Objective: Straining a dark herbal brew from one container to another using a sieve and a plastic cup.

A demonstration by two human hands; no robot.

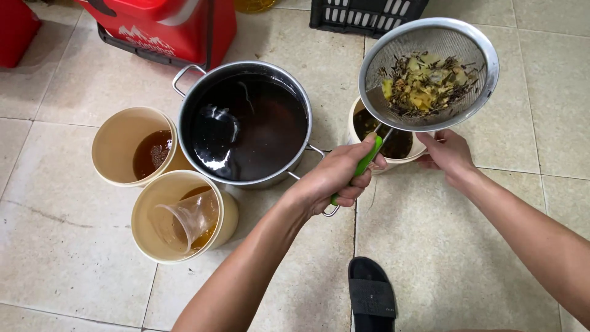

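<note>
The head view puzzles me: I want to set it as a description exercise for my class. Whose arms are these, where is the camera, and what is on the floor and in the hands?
The camera sits on a person's head and looks down, so both bare arms are that person's own. The left hand grips the green handle of a round metal mesh strainer filled with yellowish pieces and dark strands. The strainer is held over a small cream plastic tub of dark liquid, whose rim the right hand touches. On the pale tiled floor stand a large steel pot of dark liquid and two cream plastic buckets holding some brown liquid; the nearer one contains a clear plastic cup. A black sandal shows below, a red container and a black crate above.
</note>
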